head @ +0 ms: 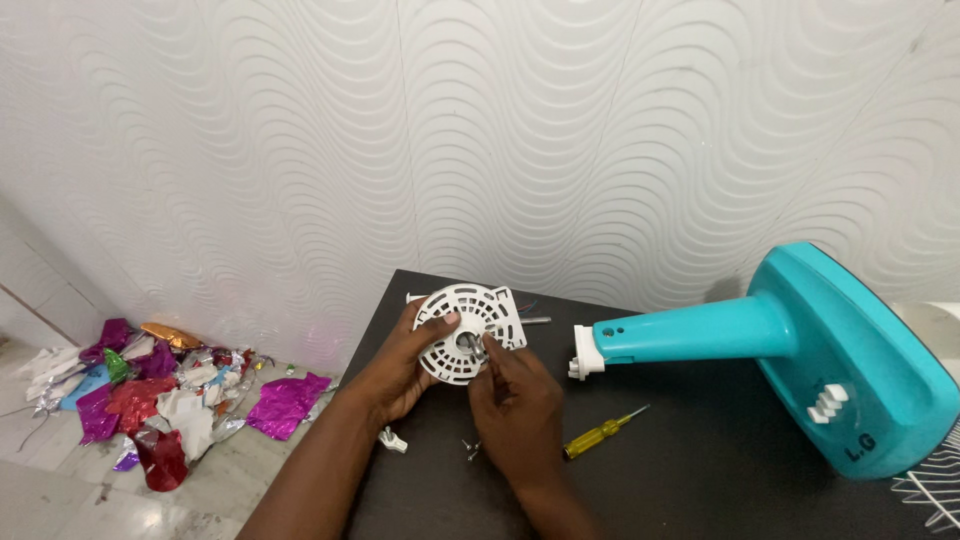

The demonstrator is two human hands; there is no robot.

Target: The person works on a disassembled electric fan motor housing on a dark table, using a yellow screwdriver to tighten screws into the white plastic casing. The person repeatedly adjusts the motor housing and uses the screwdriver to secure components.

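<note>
My left hand (pixel 400 365) holds a white round slotted plastic fan motor housing (pixel 468 325) upright over the dark table (pixel 700 470), gripping its left rim. My right hand (pixel 517 400) is at the housing's centre, fingertips pinched around the small metal shaft or a screw there; what it pinches is too small to tell. Below the hands lie a small white plastic clip (pixel 392 439) and a few loose screws (pixel 471 449). A yellow-handled screwdriver (pixel 600 432) lies just right of my right hand.
A turquoise fan stand and base (pixel 800 340) lies on its side at the right. A white wire grille corner (pixel 935 490) shows at the bottom right. Crumpled coloured foil scraps (pixel 160 390) litter the marble floor on the left. A wavy white wall stands behind.
</note>
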